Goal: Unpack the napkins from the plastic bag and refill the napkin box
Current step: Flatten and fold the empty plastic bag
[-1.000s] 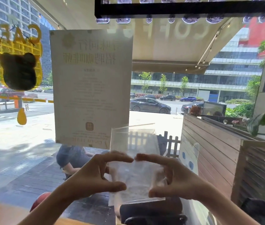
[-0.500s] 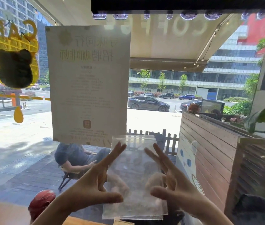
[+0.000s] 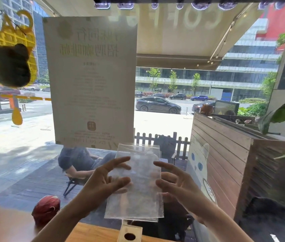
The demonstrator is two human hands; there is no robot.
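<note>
Clear plastic bag (image 3: 136, 182) stands upright between the left hand (image 3: 103, 182) and the right hand (image 3: 176, 182). Fingers of both hands are spread and touch its sides. Below it is a wooden box (image 3: 130, 233).

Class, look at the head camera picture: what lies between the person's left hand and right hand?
In the head view, the clear plastic bag is between the left hand and the right hand, above the wooden napkin box.

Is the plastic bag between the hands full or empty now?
Empty, it seems. The plastic bag hangs flat and see-through between the left hand and right hand; no napkins show inside.
</note>
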